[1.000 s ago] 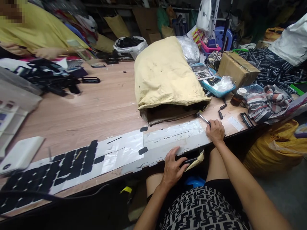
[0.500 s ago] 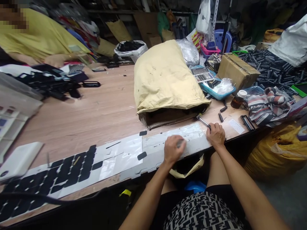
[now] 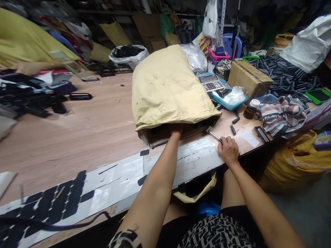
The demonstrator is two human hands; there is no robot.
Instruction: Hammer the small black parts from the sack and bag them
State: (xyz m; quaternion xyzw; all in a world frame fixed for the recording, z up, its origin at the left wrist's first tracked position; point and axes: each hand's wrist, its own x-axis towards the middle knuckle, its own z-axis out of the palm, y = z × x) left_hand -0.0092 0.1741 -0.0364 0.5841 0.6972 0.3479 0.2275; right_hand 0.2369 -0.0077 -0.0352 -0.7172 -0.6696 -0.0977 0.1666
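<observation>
My left hand (image 3: 177, 128) reaches into the mouth of a large yellowish sack (image 3: 170, 86) lying on the table. Its fingers are hidden in the dark opening, so what they touch cannot be seen. Around the dark handle of a small hammer (image 3: 215, 135) my right hand (image 3: 228, 150) is closed, at the table's front edge. The hammer's metal shaft points toward the sack's right corner. Below both hands, a pale board covered with clear tape (image 3: 193, 156) lies along the front edge.
Black patches on a white sheet (image 3: 111, 179) lie to the left. At right are a brown bottle (image 3: 250, 109), a calculator (image 3: 210, 82), a carton (image 3: 249, 80) and a striped cloth (image 3: 283, 112). A co-worker's yellow sleeve (image 3: 31, 41) shows at far left.
My left hand has moved from above the taped board forward into the sack's opening. My right hand stays on the hammer. The view has swung slightly right.
</observation>
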